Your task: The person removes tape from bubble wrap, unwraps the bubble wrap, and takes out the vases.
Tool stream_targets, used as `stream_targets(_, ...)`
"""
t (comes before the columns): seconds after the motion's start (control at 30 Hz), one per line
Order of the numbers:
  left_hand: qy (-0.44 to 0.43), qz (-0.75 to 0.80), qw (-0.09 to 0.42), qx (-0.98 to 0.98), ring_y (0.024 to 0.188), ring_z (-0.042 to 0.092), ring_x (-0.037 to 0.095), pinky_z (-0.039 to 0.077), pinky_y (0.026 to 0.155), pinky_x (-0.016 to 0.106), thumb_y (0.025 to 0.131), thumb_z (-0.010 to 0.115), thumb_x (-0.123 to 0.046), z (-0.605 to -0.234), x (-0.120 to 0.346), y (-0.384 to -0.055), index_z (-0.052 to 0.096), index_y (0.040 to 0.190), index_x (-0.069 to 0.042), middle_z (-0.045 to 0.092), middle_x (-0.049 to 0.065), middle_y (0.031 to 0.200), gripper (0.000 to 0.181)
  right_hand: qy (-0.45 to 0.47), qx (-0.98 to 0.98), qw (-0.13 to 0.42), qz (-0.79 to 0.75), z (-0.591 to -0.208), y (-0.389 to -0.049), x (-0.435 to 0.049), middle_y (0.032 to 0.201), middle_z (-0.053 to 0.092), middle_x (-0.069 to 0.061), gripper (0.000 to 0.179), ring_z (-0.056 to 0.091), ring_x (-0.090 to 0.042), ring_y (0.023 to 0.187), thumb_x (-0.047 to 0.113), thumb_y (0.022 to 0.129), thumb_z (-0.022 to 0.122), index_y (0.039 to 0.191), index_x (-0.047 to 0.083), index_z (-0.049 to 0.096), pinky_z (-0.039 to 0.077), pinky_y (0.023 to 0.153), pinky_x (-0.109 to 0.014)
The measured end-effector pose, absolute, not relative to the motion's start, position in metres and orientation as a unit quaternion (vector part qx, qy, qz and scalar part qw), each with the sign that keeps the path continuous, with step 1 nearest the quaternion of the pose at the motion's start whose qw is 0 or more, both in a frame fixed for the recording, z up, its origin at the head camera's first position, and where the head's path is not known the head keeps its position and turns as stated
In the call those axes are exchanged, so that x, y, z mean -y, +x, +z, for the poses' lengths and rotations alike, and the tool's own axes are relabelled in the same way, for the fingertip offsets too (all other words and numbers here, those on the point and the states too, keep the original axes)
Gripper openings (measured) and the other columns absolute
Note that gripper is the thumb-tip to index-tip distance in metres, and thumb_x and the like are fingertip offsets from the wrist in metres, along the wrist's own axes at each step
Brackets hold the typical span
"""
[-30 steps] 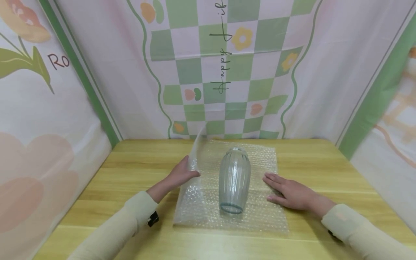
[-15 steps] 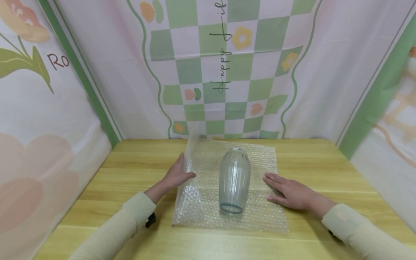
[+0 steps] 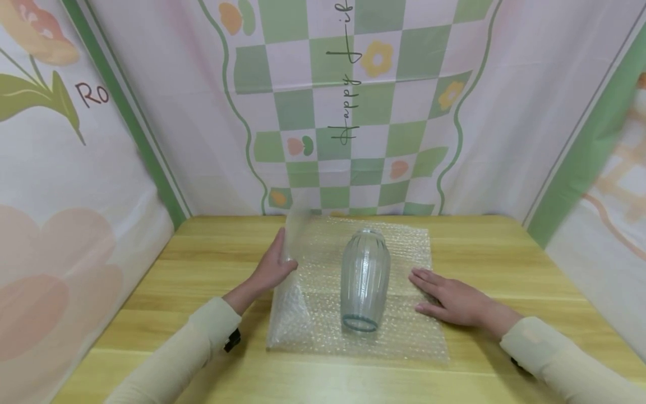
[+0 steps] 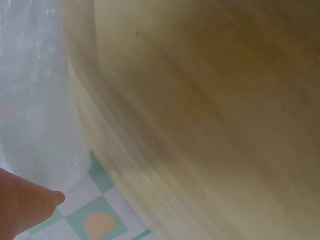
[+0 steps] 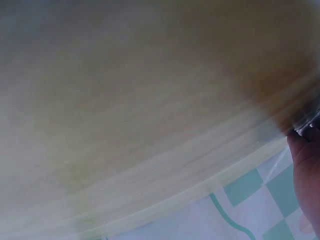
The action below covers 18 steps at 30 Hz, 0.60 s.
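Note:
A clear ribbed glass vase (image 3: 365, 280) lies on its side on a sheet of bubble wrap (image 3: 404, 345), its base toward me and its mouth toward the back. Along the sheet's left side a flap stands partly raised. My left hand (image 3: 267, 272) is against this flap, fingers extended and thumb out toward the vase. In the left wrist view, one finger (image 4: 32, 205) shows beside the hazy plastic. On the other side, my right hand (image 3: 451, 297) rests with straight fingers on the wrap's right edge, apart from the vase. The right wrist view catches only part of that hand (image 5: 307, 170).
The wooden table (image 3: 202, 252) runs back to a hanging cloth (image 3: 373, 101) with green checks. More printed cloth (image 3: 75, 168) closes off the left side, and another panel (image 3: 595, 168) the right. Bare wood shows around the bubble wrap.
My left hand has shifted a little to the left, and the raised flap has tipped left with it, its top corner lower. The right hand and the vase have stayed put.

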State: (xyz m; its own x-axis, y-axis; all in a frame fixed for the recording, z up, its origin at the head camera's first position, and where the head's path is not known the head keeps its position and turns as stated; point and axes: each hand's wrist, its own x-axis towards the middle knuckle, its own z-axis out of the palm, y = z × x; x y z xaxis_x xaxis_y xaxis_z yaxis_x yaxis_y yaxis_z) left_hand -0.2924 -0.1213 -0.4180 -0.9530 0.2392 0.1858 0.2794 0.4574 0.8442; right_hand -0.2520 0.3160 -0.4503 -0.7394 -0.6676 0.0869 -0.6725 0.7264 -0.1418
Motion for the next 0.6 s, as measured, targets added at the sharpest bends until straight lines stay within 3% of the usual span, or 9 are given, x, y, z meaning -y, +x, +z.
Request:
stream_targets(0.23, -0.124, -0.501, -0.005, 0.857, 0.148, 0.011, 0.033, 0.011, 0.119, 0.044, 0.092, 0.064, -0.017, -0.415, 0.128, -0.294, 0.005, 0.159, -0.002, 0.007, 0.015, 0.164, 0.091, 0.358, 0.930, 0.012, 0.082, -0.449, -0.252, -0.315, 0.154, 0.036, -0.022, 0.072, 0.035, -0.040, 0.138, 0.049, 0.101, 0.053, 0.149, -0.003, 0.041, 0.036, 0.108, -0.055)
stream_targets(0.6, -0.092, -0.469, -0.041, 0.878, 0.144, 0.020, 0.043, 0.020, 0.115, 0.054, 0.093, 0.067, -0.026, -0.411, 0.147, -0.297, 0.013, 0.158, 0.002, 0.017, 0.024, 0.161, 0.089, 0.360, 0.930, 0.015, 0.080, -0.448, -0.251, -0.315, 0.153, 0.036, -0.022, 0.071, 0.036, -0.040, 0.138, 0.049, 0.101, 0.053, 0.149, -0.003, 0.041, 0.037, 0.107, -0.055)
